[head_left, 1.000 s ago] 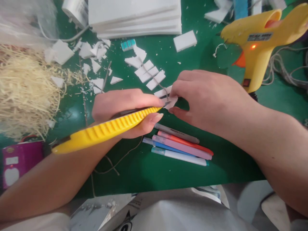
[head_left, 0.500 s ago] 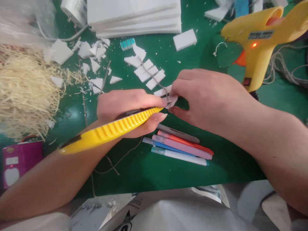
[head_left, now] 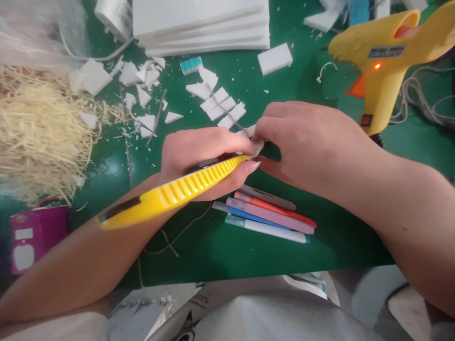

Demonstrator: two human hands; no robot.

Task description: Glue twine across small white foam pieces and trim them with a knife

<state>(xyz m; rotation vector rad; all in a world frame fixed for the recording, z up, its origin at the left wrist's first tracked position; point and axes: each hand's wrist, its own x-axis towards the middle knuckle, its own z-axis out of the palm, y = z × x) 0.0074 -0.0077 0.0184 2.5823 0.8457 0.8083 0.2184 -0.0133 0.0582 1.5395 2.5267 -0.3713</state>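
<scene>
as i view it remotely, the left hand (head_left: 202,154), clamped around a yellow, ribbed plastic cutter (head_left: 181,193), has advanced toward the right hand (head_left: 305,135), which pinches a small, white foam-like piece (head_left: 258,148) over the green desk (head_left: 199,260); i judge them working closer.

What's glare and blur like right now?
Head view: pale glare on the green tabletop near the left forearm; head view: label on the hot glue gun too soft to read; head view: tip of the yellow-handled tool can't be made out.
</scene>
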